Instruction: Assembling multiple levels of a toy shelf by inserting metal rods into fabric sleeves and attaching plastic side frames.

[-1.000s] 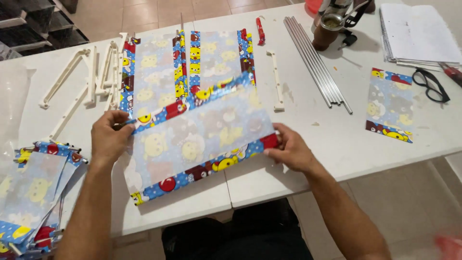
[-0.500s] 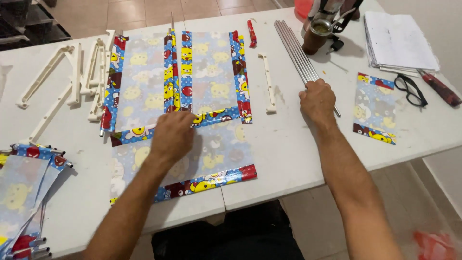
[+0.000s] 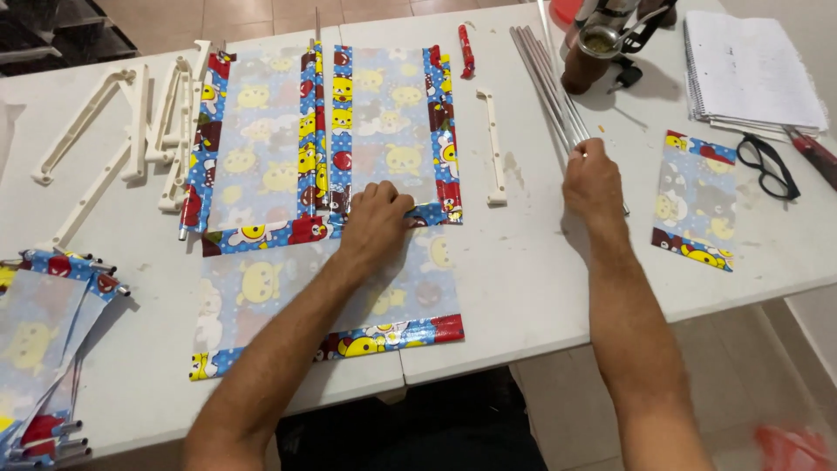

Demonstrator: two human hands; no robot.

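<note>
Pressing a printed sheet flat while reaching for metal rods on a white table (image 3: 532, 288).

Nearest lies a translucent plastic sheet with cartoon print and red-blue border (image 3: 261, 301); the left hand (image 3: 377, 222) rests on its far edge, fingers curled, palm down, holding nothing. Farther right, the right hand (image 3: 595, 181) lies with its fingertips on a bundle of thin grey metal rods (image 3: 545, 78); whether it grips one I cannot tell. Beyond the left hand lie two more printed sheets (image 3: 384, 131) and white plastic frame pieces (image 3: 144, 131).

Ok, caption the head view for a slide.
Left hand presses patterned sheets on a white table; right hand grips thin metal rods.
</note>
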